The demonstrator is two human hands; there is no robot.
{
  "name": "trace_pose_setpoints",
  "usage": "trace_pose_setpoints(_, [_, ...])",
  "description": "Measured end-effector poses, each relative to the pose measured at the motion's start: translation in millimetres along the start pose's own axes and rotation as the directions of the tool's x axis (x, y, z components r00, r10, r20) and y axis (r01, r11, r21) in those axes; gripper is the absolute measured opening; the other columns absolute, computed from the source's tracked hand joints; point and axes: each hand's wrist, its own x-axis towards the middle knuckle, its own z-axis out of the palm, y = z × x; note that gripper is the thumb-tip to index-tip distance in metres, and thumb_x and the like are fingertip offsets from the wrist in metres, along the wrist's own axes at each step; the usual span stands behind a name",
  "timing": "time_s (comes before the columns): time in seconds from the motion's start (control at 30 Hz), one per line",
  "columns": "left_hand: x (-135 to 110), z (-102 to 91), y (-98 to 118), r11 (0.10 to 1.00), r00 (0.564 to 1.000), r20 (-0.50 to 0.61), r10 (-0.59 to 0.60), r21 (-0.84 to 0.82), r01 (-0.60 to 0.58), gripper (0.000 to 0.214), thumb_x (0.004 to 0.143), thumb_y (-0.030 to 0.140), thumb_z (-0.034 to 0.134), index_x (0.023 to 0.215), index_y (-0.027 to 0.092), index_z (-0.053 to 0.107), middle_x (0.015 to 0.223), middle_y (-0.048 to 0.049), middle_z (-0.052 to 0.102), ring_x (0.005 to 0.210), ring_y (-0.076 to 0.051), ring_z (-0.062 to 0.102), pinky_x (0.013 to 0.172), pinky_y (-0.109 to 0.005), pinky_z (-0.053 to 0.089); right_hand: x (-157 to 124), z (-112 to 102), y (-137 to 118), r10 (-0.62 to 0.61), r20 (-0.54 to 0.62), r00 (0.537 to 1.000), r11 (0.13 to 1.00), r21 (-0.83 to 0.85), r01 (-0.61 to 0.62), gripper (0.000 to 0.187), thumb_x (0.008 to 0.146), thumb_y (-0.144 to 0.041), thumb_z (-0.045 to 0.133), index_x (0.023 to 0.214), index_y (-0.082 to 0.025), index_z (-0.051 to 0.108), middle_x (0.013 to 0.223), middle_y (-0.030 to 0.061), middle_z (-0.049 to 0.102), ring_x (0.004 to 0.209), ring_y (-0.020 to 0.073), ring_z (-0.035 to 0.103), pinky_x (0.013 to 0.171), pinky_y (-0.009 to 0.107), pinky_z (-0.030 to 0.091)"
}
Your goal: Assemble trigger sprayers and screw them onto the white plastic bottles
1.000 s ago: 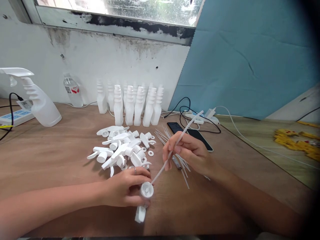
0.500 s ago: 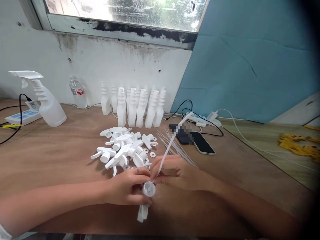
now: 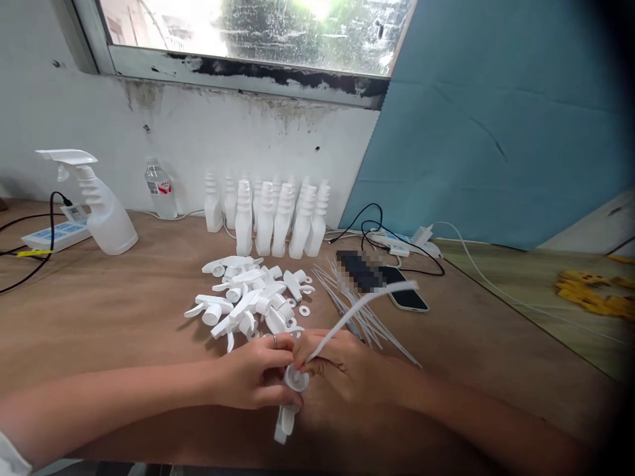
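Observation:
My left hand [image 3: 262, 373] is closed around a white trigger spray head [image 3: 286, 423], its round collar facing up toward me. A thin white plastic tube [image 3: 354, 309] is pinched near its lower end by my right hand [image 3: 337, 363], right at the collar; whether the end sits inside the collar is hidden by my fingers. The tube's free part bends up and to the right. Just beyond my hands lies a pile of white spray heads [image 3: 248, 297], with small white washers [image 3: 304, 310] at its right side. More tubes [image 3: 367, 317] lie loose behind my right hand.
White bottles [image 3: 282, 218] stand in rows by the wall. At left are an assembled spray bottle [image 3: 110, 221], a power strip [image 3: 57, 236] and a clear drink bottle [image 3: 161, 192]. Phones [image 3: 407, 299], cables and another power strip [image 3: 401, 241] lie at right.
My right hand has shifted over the collar, and the tube has tipped down to the right, now more curved. My left hand still holds the spray head in about the same place.

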Motion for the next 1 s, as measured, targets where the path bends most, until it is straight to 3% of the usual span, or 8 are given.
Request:
trace_pose_setpoints(0.47, [0.5, 1.5, 0.0, 0.998, 0.999, -0.013, -0.045, -0.038, 0.044, 0.022, 0.082, 0.031, 0.068, 0.094, 0.013, 0.066, 0.099, -0.0106, 0.057, 0.098, -0.021, 0.057, 0.091, -0.030, 0.047, -1.2, 3.2, 6.7, -0.020, 0.023, 1.000, 0.999, 0.041, 0.019, 0.020, 0.092, -0.014, 0.045, 0.081, -0.014, 0.061, 0.086, 0.0056, 0.065, 0.078, 0.0116, 0.061, 0.073, 0.023, 0.050])
trace_pose_setpoints(0.6, [1.3, 2.2, 3.2, 0.990, 0.992, -0.069, -0.108, -0.103, 0.101, 0.024, 0.082, 0.035, 0.067, 0.094, 0.014, 0.067, 0.099, -0.0095, 0.059, 0.097, -0.022, 0.057, 0.090, -0.031, 0.046, 0.2, 3.2, 8.1, 0.098, -0.015, 0.995, 0.995, 0.010, -0.098, 0.016, 0.092, -0.023, 0.053, 0.081, -0.014, 0.061, 0.079, 0.0032, 0.064, 0.073, 0.0111, 0.059, 0.068, 0.022, 0.048])
trace_pose_setpoints(0.7, [5.1, -0.7, 11.7, 0.967, 0.975, -0.122, -0.187, -0.195, 0.161, 0.029, 0.082, 0.042, 0.066, 0.089, 0.014, 0.067, 0.098, -0.0080, 0.059, 0.093, -0.020, 0.057, 0.087, -0.030, 0.046, -0.7, -0.6, 12.9, 0.148, -0.155, 0.977, 0.984, 0.120, -0.130, 0.011, 0.093, -0.025, 0.052, 0.097, -0.016, 0.055, 0.089, 0.0035, 0.060, 0.065, 0.0082, 0.057, 0.059, 0.020, 0.048])
trace_pose_setpoints(0.8, [11.3, -7.6, 19.3, 0.936, 0.950, -0.137, -0.282, -0.259, 0.240, 0.038, 0.086, 0.049, 0.058, 0.081, 0.012, 0.068, 0.088, -0.0063, 0.059, 0.082, -0.016, 0.055, 0.075, -0.026, 0.045, -2.7, -10.0, 19.2, -0.107, -0.373, 0.922, 0.989, -0.138, 0.059, 0.029, 0.091, -0.014, 0.048, 0.120, -0.019, 0.046, 0.110, 0.0088, 0.054, 0.073, 0.0099, 0.057, 0.065, 0.024, 0.051])
trace_pose_setpoints(0.83, [13.5, -10.1, 20.1, 0.924, 0.943, -0.132, -0.305, -0.280, 0.260, 0.043, 0.087, 0.052, 0.055, 0.078, 0.012, 0.067, 0.082, -0.0054, 0.058, 0.076, -0.015, 0.054, 0.069, -0.024, 0.044, -2.9, -13.8, 20.6, -0.261, -0.341, 0.903, 0.936, -0.317, 0.151, 0.037, 0.089, -0.009, 0.048, 0.124, -0.020, 0.045, 0.115, 0.0107, 0.053, 0.081, 0.0127, 0.058, 0.070, 0.027, 0.052])
trace_pose_setpoints(0.9, [17.8, -14.4, 18.9, 0.894, 0.931, -0.112, -0.349, -0.339, 0.294, 0.051, 0.086, 0.059, 0.052, 0.073, 0.011, 0.063, 0.069, -0.0026, 0.054, 0.064, -0.011, 0.050, 0.057, -0.021, 0.040, -1.4, -20.5, 21.4, -0.476, -0.101, 0.873, 0.738, -0.586, 0.335, 0.046, 0.086, -0.005, 0.049, 0.130, -0.018, 0.045, 0.120, 0.0138, 0.054, 0.090, 0.0180, 0.057, 0.075, 0.033, 0.050])
trace_pose_setpoints(0.97, [22.6, -18.3, 16.2, 0.853, 0.916, -0.096, -0.389, -0.415, 0.318, 0.052, 0.082, 0.064, 0.053, 0.079, 0.012, 0.060, 0.064, 0.0001, 0.052, 0.056, -0.009, 0.048, 0.050, -0.019, 0.037, 2.5, -25.4, 20.6, -0.516, 0.098, 0.851, 0.603, -0.664, 0.442, 0.046, 0.087, -0.007, 0.049, 0.132, -0.014, 0.045, 0.116, 0.0149, 0.060, 0.085, 0.0190, 0.057, 0.070, 0.034, 0.048])
trace_pose_setpoints(1.0, [25.4, -20.8, 15.3, 0.831, 0.910, -0.094, -0.404, -0.453, 0.322, 0.052, 0.081, 0.064, 0.055, 0.086, 0.013, 0.057, 0.065, 0.0012, 0.052, 0.053, -0.008, 0.048, 0.048, -0.018, 0.037, 5.0, -27.4, 20.2, -0.506, 0.124, 0.854, 0.586, -0.677, 0.445, 0.045, 0.088, -0.009, 0.049, 0.133, -0.013, 0.045, 0.112, 0.0144, 0.063, 0.079, 0.0181, 0.057, 0.066, 0.034, 0.047])
